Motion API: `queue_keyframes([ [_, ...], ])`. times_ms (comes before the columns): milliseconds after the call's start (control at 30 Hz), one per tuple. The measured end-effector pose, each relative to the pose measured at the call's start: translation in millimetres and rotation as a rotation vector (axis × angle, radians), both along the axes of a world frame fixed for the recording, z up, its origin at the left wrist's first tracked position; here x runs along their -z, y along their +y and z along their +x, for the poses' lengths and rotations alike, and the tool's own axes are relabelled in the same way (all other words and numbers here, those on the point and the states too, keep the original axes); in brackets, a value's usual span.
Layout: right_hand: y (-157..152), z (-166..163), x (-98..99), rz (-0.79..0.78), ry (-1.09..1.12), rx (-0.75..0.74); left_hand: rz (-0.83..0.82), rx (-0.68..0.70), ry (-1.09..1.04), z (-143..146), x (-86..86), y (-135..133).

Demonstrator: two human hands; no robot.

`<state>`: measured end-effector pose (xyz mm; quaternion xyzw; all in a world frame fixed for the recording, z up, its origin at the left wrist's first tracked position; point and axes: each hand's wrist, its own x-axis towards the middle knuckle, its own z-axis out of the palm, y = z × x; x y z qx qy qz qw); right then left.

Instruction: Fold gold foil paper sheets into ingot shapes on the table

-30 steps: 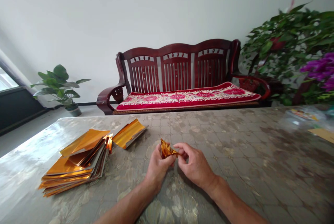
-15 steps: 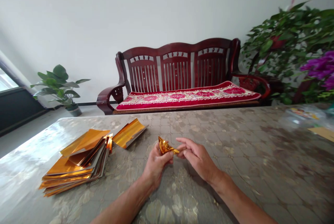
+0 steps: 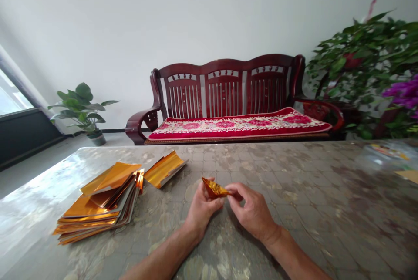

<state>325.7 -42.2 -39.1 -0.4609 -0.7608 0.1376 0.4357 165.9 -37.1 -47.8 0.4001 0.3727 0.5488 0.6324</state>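
Observation:
A small folded piece of gold foil paper [image 3: 214, 188] is pinched between both hands just above the table [image 3: 294, 193]. My left hand [image 3: 203, 208] grips its left side with thumb and fingers. My right hand [image 3: 252, 212] pinches its right tip. To the left lies a fanned stack of gold foil sheets [image 3: 98, 204], and one loose curled gold sheet [image 3: 165, 174] rests just beyond it.
The table has a glossy patterned brown cover. A clear plastic bag [image 3: 385, 153] lies at the far right. Behind the table stand a dark red wooden bench [image 3: 228, 97] with a red cushion, a potted plant [image 3: 83, 112] on the floor and leafy plants [image 3: 369, 66] at right.
The view has shifted slightly down and right. Both hands have turned the folded gold piece and drawn closer together on it; the right fingers now pinch its tip.

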Motion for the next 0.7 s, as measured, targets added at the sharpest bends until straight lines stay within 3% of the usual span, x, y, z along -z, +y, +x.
queue_keyframes([
  [100,4,9,2.1,0.09,-0.088,0.065,-0.016,0.031,0.049,-4,1.3,4],
  [300,19,51,3.4,0.279,-0.39,0.324,0.015,-0.157,0.221,-13,11.4,13],
  [500,27,81,10.9,0.267,-0.554,0.585,0.107,-0.226,0.284,-16,26.3,18],
  [700,29,87,19.8,0.224,-0.586,0.622,0.125,-0.182,0.359,-18,32.2,19],
])
